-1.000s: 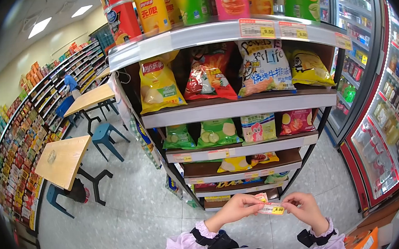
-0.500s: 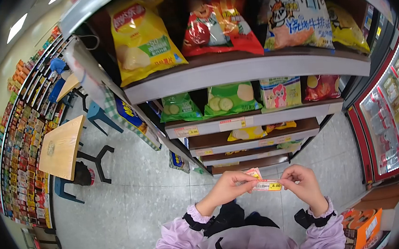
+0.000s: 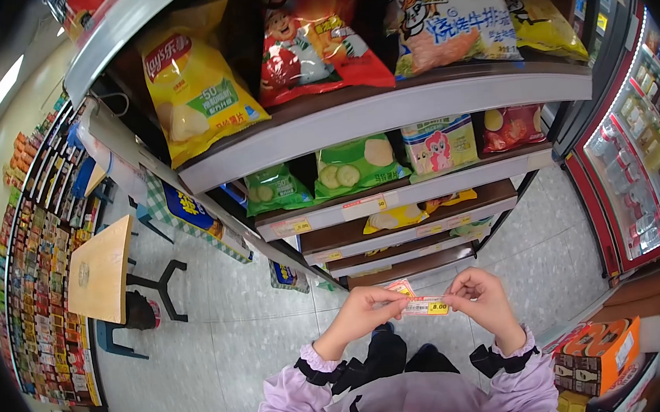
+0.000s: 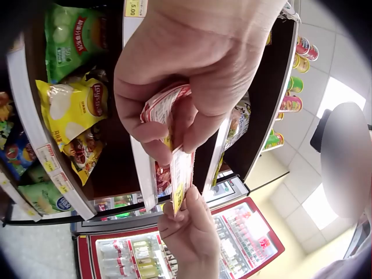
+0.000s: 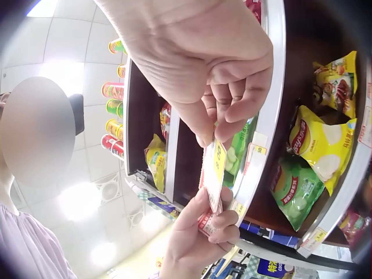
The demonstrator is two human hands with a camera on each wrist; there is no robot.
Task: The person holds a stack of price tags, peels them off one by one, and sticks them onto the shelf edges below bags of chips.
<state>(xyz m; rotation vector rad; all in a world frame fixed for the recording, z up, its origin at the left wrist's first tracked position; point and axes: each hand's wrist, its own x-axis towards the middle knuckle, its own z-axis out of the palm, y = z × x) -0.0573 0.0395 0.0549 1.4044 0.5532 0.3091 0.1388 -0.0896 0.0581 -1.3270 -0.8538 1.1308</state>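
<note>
At a shelf point(image 3: 385, 117) of chip bags point(image 3: 202, 91), left hand point(image 3: 360, 313) pinching price tags point(image 3: 421, 307), right hand point(image 3: 483, 301) pinching the front one's yellow end

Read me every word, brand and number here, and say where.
"8.00": held price tag.
"Lay's乐事", "50", "马铃薯片": yellow chip bag.
"Life", "烧烤牛排": white snack bag.
"5.00": shelf price label.
Mostly too small or blurred: the tag's fine print, other shelf labels, fridge drinks.

A tiered shelf point(image 3: 385, 112) holds bagged snacks point(image 3: 198, 84), the lowest hard to make out.
</note>
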